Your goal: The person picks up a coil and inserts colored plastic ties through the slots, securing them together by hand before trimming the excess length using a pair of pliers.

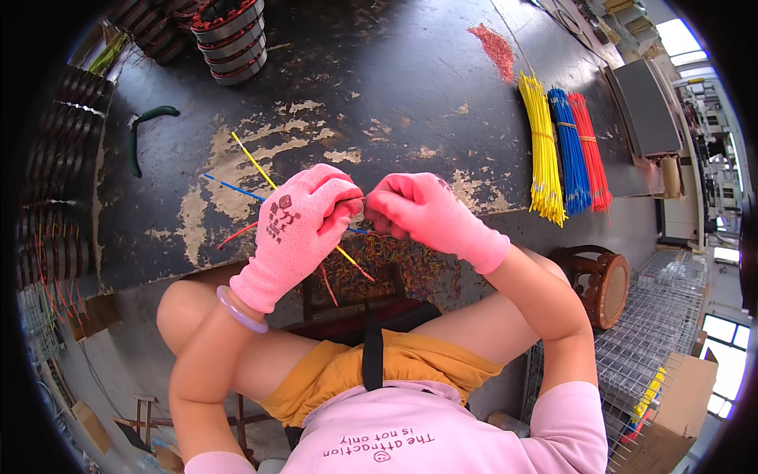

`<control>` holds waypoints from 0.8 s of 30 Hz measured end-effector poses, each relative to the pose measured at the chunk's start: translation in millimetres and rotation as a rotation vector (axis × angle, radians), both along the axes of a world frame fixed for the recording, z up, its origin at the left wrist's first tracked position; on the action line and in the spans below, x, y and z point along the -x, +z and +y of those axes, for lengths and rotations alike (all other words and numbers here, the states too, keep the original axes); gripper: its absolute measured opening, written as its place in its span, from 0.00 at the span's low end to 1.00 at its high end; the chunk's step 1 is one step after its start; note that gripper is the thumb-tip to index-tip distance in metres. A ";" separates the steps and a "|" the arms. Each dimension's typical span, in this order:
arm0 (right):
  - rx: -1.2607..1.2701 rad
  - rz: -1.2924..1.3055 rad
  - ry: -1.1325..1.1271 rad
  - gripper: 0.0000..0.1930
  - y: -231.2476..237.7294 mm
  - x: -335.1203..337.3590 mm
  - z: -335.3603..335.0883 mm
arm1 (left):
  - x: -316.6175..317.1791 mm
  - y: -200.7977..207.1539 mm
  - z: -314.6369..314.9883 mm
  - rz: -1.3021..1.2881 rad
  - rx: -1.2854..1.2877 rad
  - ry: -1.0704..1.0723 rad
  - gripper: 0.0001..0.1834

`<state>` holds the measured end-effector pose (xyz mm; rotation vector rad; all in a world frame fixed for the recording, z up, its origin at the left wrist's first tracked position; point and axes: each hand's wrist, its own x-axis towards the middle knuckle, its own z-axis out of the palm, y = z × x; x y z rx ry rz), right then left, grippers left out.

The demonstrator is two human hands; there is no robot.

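Both hands wear pink gloves and meet fingertip to fingertip over the table's near edge. My left hand (pixel 292 229) is closed round a few thin cut wires. A yellow wire (pixel 253 160), a blue wire (pixel 229 186) and a red wire (pixel 237 235) stick out on its far left side, and their other ends come out below the hand. Just to the right, my right hand (pixel 430 213) is closed in a pinch close to the left fingertips. Whatever lies between its fingers is too small and hidden to name.
Tied bundles of yellow wires (pixel 541 142), blue wires (pixel 570 150) and red wires (pixel 590 150) lie on the worn black table (pixel 379 95). Green-handled pliers (pixel 138 134) rest at left. Ringed metal cores (pixel 229 43) stand behind. A wooden stool (pixel 608 286) is at right.
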<state>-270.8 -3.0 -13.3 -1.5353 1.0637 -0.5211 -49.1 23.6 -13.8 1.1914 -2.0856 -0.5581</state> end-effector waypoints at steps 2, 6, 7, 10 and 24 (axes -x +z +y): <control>-0.557 -0.207 -0.007 0.12 7.7 -1.0 -2.5 | -1.1 -1.5 0.6 0.000 0.001 0.004 0.06; 0.598 0.238 0.082 0.07 13.6 3.3 6.7 | -2.0 1.3 0.4 -0.008 -0.008 0.003 0.06; 0.709 0.335 0.152 0.07 14.8 2.9 6.4 | -1.6 2.7 0.7 -0.012 -0.007 -0.006 0.06; 0.910 0.504 0.288 0.08 13.8 -0.3 -1.2 | -1.8 1.0 0.2 0.007 0.000 -0.009 0.06; 0.361 0.771 0.136 0.14 24.1 46.0 33.8 | -4.1 2.6 3.0 -0.086 0.001 -0.047 0.06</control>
